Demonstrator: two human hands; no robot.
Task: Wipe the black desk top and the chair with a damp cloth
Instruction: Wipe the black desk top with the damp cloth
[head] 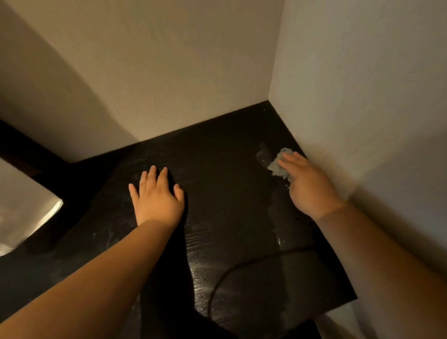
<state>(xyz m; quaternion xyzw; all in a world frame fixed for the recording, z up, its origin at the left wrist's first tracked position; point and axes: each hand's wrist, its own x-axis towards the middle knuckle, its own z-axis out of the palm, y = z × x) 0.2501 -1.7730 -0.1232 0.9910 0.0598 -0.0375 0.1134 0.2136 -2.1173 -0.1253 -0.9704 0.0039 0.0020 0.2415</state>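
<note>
1. The left hand (157,199) lies palm down on the black desk top (231,189), left of its middle. The fingers are straight and a little spread, and it holds nothing.
2. The right hand (309,184) presses a pale, bunched cloth (277,165) onto the desk top, close beside the right wall (367,86). Its fingers stretch over the cloth rather than curling round it. The cloth shows past the fingertips and to their left.
3. Nearest, the desk top ends in an edge at the lower right. A thin black cable (229,270) lies on this near part. It curves up from the near edge and runs right toward the right forearm.
4. The surface is black with a fine wood grain that catches the light. A wet streak (273,213) runs from the near right, past the right wrist, up to the cloth. A shiny wiped patch lies just beyond the cloth. Faint pale smears (108,234) show on the near left, beside the left forearm.
5. Left of the desk a pale, brightly lit surface (16,209) sits lower down; I cannot tell what it is. A dark beam (24,149) crosses behind it, and this side is in deep shadow.
6. Farthest, the desk top fits into the room's corner. Its far edge meets the back wall (174,69) and its right edge meets the right wall. Both walls are plain off-white and join at the far right corner of the desk.
</note>
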